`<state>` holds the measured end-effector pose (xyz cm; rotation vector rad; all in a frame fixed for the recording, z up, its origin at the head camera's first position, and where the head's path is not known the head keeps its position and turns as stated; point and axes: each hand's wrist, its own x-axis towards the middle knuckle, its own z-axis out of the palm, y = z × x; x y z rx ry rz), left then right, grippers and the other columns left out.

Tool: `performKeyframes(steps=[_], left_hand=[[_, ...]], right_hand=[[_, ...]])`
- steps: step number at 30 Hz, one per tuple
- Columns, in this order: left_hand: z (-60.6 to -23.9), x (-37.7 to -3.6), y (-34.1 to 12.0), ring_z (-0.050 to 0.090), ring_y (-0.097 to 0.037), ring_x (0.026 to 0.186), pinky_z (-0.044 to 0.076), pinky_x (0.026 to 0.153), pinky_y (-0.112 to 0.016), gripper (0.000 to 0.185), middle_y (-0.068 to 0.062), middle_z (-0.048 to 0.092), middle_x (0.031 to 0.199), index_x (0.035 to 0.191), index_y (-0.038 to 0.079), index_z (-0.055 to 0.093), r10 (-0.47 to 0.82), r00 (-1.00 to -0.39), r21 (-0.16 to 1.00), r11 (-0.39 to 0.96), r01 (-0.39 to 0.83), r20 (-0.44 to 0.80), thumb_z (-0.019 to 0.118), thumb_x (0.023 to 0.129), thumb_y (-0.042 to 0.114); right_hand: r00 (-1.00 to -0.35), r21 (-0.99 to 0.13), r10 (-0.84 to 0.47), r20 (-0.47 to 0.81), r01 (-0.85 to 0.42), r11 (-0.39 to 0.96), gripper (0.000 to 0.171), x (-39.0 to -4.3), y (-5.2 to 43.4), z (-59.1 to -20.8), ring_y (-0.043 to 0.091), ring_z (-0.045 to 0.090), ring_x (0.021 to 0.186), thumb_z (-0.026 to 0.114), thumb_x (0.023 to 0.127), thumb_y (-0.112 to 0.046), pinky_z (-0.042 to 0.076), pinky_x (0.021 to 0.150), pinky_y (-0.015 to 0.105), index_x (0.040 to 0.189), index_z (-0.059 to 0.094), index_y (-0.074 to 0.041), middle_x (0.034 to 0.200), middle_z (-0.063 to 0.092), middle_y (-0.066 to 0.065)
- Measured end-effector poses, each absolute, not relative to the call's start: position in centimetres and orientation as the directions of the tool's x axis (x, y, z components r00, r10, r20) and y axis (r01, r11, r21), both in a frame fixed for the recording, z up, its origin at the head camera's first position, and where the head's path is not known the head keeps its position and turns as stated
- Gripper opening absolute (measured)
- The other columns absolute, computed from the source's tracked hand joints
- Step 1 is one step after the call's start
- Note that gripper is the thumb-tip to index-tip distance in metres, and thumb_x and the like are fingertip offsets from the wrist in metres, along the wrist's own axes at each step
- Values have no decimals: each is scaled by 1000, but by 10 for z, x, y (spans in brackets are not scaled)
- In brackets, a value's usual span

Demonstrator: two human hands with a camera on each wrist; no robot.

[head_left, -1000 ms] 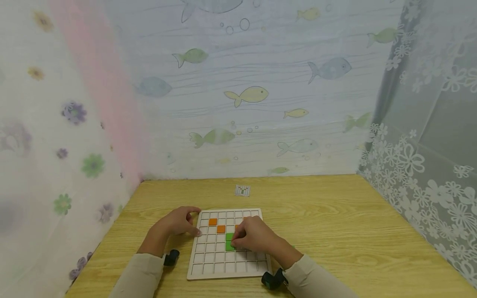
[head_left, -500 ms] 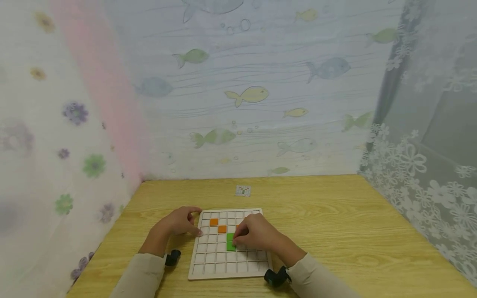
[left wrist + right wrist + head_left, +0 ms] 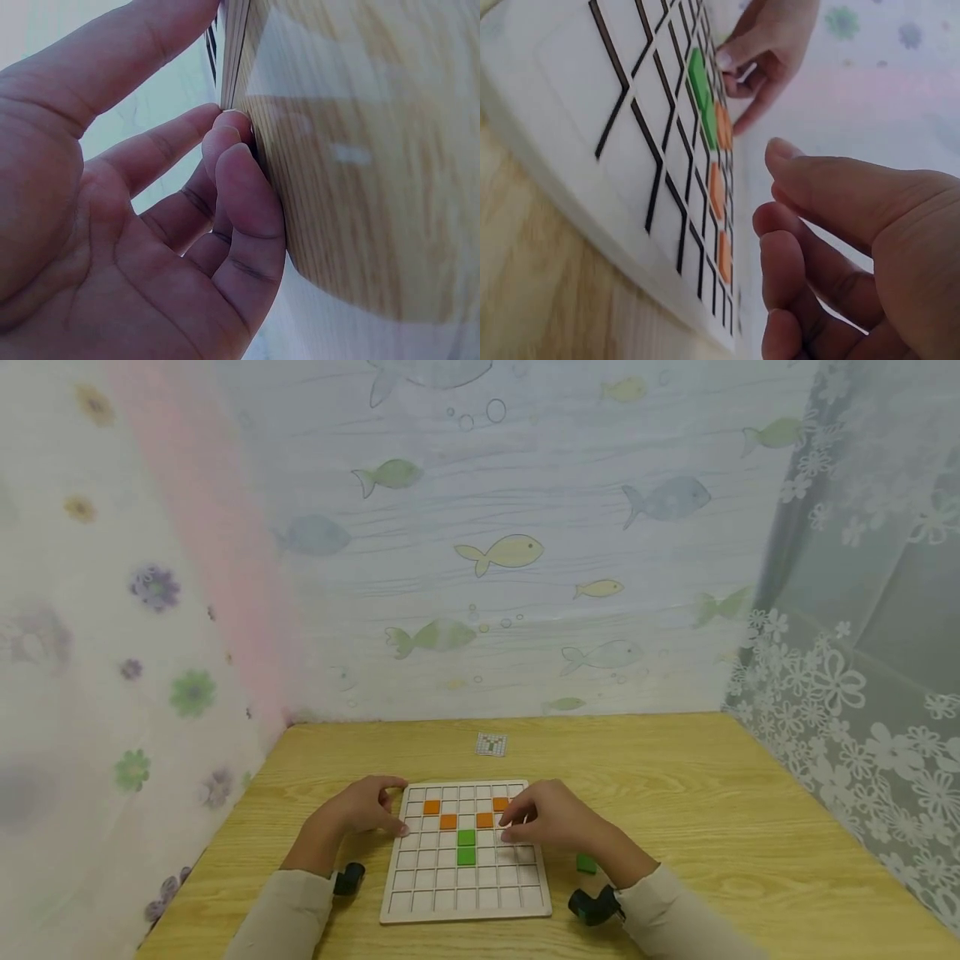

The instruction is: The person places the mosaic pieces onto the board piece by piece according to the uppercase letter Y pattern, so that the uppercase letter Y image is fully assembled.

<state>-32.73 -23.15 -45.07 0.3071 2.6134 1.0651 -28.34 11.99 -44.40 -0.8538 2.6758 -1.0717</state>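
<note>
A white grid board [image 3: 454,893] lies on the table, bearing orange tiles and two green tiles. The lower green tile [image 3: 467,857] adjoins the upper green tile [image 3: 467,837]. My left hand [image 3: 360,808] touches the board's left edge with thumb and index finger; its other fingers bend beside the edge in the left wrist view. Over the board's right side hovers my right hand [image 3: 551,817], fingers loosely bent. In the right wrist view its thumb [image 3: 840,187] is apart from the index finger, with nothing between them. A loose green tile [image 3: 586,863] lies near the right wrist.
A small printed card [image 3: 491,744] with a coloured grid pattern lies behind the board on the wooden table [image 3: 660,760]. A fish-print curtain [image 3: 495,635] hangs at the back. Black wrist cameras, including the right one [image 3: 595,906], sit low beside each forearm.
My right hand has moved off the lower green tile, up and to the right, with its fingers parted. The orange tiles at right and the loose green tile now show. My left hand stays put.
</note>
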Motion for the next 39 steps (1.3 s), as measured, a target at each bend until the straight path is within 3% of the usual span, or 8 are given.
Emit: performKeyframes(steps=[10,19,28,39], left_hand=[[-448,-327,-231,45,-17,66,38,59,-33,84,-7,57,83,151,12,54,303,-933,694,715,89,-192,93,78,20],[-433,-333,-230,45,-17,65,38,58,-33,84,-6,57,81,151,12,54,305,-933,677,729,100,-191,93,78,20],[-423,-333,-228,44,-17,65,38,58,-33,85,-7,57,82,153,11,52,309,-929,674,733,97,-202,93,79,19],[-424,-334,-229,45,-17,65,38,58,-32,85,-8,57,83,152,10,52,316,-928,677,729,103,-199,93,78,20]], right_hand=[[-805,-662,-589,71,-480,576,18,-285,160,-440,10,67,80,82,91,-31,55,70,29,105,82,-19,89,72,-12],[-752,-731,-659,-9,-444,518,8,-288,196,-421,18,71,74,82,91,-22,58,67,31,95,82,-15,91,77,-4],[-756,-754,-651,-62,-392,527,15,-294,222,-419,25,70,82,86,86,-13,59,70,33,99,80,-10,91,75,3],[-738,-738,-655,-162,-349,577,19,-291,221,-421,20,68,77,92,77,-10,56,69,31,92,81,-12,89,75,8]])
